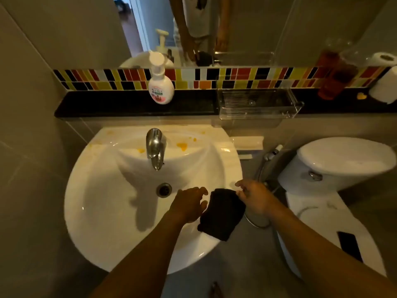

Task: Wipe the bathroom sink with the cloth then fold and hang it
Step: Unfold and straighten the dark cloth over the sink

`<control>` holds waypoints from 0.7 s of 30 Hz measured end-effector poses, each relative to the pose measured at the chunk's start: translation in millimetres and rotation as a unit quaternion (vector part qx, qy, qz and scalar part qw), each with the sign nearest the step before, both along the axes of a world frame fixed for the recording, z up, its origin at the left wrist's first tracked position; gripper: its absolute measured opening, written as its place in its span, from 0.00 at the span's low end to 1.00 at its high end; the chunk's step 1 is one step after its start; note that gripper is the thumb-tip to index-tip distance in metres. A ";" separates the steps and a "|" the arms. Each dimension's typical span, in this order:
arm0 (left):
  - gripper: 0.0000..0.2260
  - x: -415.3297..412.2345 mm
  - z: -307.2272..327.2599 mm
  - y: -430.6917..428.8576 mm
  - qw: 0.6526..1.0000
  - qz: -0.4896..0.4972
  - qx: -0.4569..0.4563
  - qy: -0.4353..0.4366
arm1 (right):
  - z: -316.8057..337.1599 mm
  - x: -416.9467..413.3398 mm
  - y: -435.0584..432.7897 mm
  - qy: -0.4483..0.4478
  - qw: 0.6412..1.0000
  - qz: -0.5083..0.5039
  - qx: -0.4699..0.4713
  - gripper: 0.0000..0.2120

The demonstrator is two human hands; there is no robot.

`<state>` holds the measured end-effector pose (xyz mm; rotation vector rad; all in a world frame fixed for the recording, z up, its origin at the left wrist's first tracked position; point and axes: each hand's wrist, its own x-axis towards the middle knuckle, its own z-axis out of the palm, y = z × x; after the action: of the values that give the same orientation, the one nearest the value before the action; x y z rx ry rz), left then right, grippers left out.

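Note:
A white round sink (103, 190) fills the middle of the view, with orange-yellow stains (182, 146) on its back rim and a chrome tap (155, 147) above the drain (164, 189). A dark folded cloth (222, 214) lies over the sink's right front rim. My right hand (255, 196) pinches the cloth's upper right corner. My left hand (189, 203) hovers at the cloth's left edge with its fingers spread; whether it touches the cloth I cannot tell.
A pump soap bottle (160, 82) and a clear plastic tray (257, 102) stand on the black ledge below the mirror. To the right are a toilet (343, 160), a bidet hose (270, 155), toilet paper rolls (384, 82) and a dark phone (349, 246) on the seat lid.

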<state>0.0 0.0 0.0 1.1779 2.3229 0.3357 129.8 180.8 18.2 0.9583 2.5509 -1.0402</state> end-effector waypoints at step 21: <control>0.16 -3.3 -30.7 34.2 0.998 0.042 -0.001 -0.052 | -32.1 -0.4 11.1 0.029 0.996 0.049 0.069 0.06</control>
<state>-3.3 34.2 -30.7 1.0393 2.2856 0.4133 129.4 191.9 -14.0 0.8385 2.7173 -0.8864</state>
